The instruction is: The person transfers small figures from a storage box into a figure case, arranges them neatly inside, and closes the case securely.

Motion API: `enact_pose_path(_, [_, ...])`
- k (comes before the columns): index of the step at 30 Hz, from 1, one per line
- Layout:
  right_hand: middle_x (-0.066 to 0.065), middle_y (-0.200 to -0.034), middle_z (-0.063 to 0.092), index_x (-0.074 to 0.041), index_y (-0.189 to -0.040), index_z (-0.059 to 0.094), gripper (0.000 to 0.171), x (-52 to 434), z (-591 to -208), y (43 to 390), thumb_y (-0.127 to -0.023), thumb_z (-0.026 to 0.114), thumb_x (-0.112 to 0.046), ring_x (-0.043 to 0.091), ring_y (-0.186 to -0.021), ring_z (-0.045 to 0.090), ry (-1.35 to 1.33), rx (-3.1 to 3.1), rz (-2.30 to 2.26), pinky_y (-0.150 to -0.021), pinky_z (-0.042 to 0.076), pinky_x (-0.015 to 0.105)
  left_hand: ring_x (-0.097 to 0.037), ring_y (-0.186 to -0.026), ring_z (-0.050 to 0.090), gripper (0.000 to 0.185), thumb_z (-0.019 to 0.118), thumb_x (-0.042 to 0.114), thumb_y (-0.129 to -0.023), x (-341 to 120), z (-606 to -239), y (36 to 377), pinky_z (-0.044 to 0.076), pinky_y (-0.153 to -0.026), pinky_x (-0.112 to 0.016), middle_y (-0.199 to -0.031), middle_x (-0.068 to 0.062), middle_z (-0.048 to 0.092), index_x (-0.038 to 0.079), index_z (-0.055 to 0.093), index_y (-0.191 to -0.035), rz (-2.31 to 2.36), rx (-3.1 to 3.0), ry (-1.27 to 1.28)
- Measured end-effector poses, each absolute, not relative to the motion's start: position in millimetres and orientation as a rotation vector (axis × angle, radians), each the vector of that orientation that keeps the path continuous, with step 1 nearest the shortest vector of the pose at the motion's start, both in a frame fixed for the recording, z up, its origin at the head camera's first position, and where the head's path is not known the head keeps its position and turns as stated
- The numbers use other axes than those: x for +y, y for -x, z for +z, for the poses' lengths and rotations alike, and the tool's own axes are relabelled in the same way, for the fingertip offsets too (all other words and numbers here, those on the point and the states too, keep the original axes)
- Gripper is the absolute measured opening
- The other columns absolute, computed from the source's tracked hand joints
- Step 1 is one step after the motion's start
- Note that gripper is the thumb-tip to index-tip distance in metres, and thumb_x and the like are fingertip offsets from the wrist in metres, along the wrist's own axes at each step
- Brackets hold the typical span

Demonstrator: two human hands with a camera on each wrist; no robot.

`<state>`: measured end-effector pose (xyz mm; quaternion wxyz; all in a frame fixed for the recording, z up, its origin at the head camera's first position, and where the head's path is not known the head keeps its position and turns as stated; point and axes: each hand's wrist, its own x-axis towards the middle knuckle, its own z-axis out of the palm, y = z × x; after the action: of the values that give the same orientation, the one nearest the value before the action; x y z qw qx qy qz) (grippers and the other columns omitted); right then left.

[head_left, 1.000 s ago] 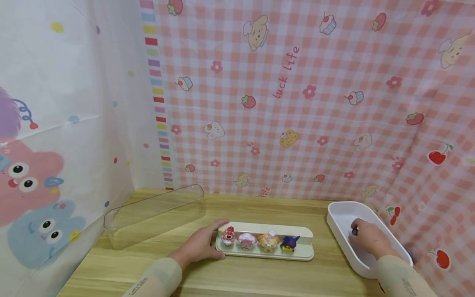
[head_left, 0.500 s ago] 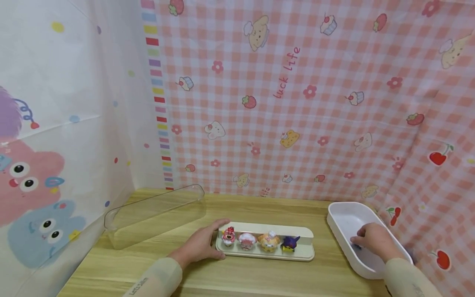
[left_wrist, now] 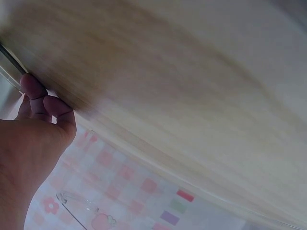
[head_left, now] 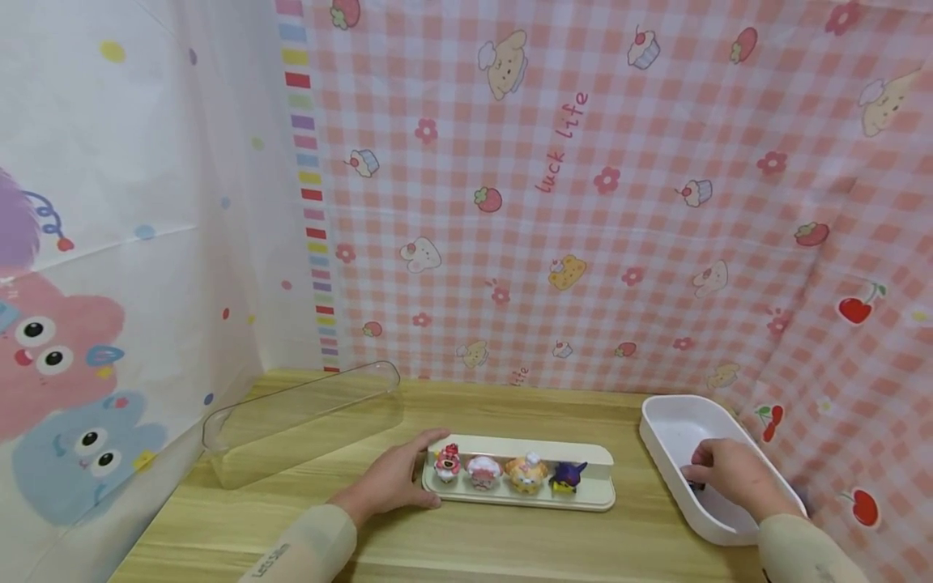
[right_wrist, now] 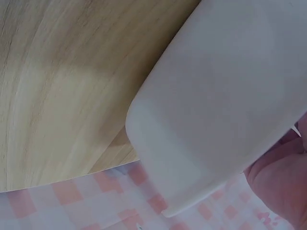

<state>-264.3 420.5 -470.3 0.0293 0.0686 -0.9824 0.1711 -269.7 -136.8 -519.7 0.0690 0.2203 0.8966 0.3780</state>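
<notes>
A cream display base (head_left: 525, 504) lies lengthwise on the table. In a row on it stand a red-and-pink figurine (head_left: 447, 465), a pink figurine with a white top (head_left: 483, 474), an orange one with a white hat (head_left: 526, 474) and a dark purple one (head_left: 566, 478). My left hand (head_left: 394, 478) grips the base's left end, thumb at the front and fingers at the back. Inside the white tray (head_left: 659, 453), my right hand (head_left: 732, 474) pinches a small dark piece (head_left: 696, 486), mostly hidden under the fingertips. The right wrist view shows the tray's outer wall and part of that hand.
A clear plastic cover (head_left: 306, 429) lies at the back left of the wooden table (head_left: 510, 546). A pink checked cloth (head_left: 583, 202) hangs behind and on the right, a white printed cloth (head_left: 168, 324) on the left.
My right hand has shifted within the tray: it moved toward me with the dark piece, then its fingertips came a little left. My left hand, the base and its figurines have stayed put.
</notes>
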Motion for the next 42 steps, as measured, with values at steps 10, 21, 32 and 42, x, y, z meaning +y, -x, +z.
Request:
enact_pose_path(10, [0.002, -0.084, 0.072, -0.009, -0.089, 0.071, 0.024, 417.1, -474.0, 265.1, -0.081, 0.09, -0.022, 0.015, -0.076, 0.06, -0.189, -3.104, 0.469, -0.07, 0.052, 0.037, -0.05, -0.145, 0.051, 0.11, 0.1, 0.026, -0.074, -136.4, -519.9, 268.9, 0.039, -0.119, -0.073, -0.158, -0.02, 0.057, 0.026, 0.039, -0.165, 1.142, 2.699, -0.667])
enact_pose_path(21, [0.003, -0.084, 0.076, -0.016, -0.089, 0.076, 0.023, 415.4, -470.5, 260.8, -0.08, 0.086, -0.034, 0.018, -0.074, 0.063, -0.119, -3.094, 0.302, -0.067, 0.053, 0.046, -0.05, -0.146, 0.051, 0.109, 0.1, 0.025, -0.075, -136.3, -518.4, 268.8, 0.04, -0.119, -0.073, -0.158, -0.02, 0.057, 0.026, 0.039, -0.165, 1.148, 2.692, -0.66])
enact_pose_path(32, [0.017, -0.1, 0.079, -0.015, -0.096, 0.08, 0.024, 406.5, -469.4, 257.6, -0.086, 0.079, -0.037, 0.035, -0.083, 0.07, 0.018, -3.156, 0.23, -0.069, 0.055, 0.063, -0.05, -0.146, 0.051, 0.108, 0.1, 0.024, -0.075, -134.9, -516.2, 266.5, 0.04, -0.119, -0.073, -0.158, -0.02, 0.056, 0.025, 0.039, -0.165, 1.143, 2.693, -0.663])
enact_pose_path(42, [0.017, -0.095, 0.079, -0.015, -0.096, 0.081, 0.028, 404.7, -466.1, 252.7, -0.084, 0.081, -0.04, 0.033, -0.077, 0.069, 0.041, -3.117, 0.171, -0.062, 0.054, 0.058, -0.05, -0.144, 0.053, 0.109, 0.1, 0.026, -0.074, -135.4, -518.0, 267.4, 0.041, -0.118, -0.073, -0.158, -0.021, 0.057, 0.026, 0.039, -0.165, 1.12, 2.715, -0.655])
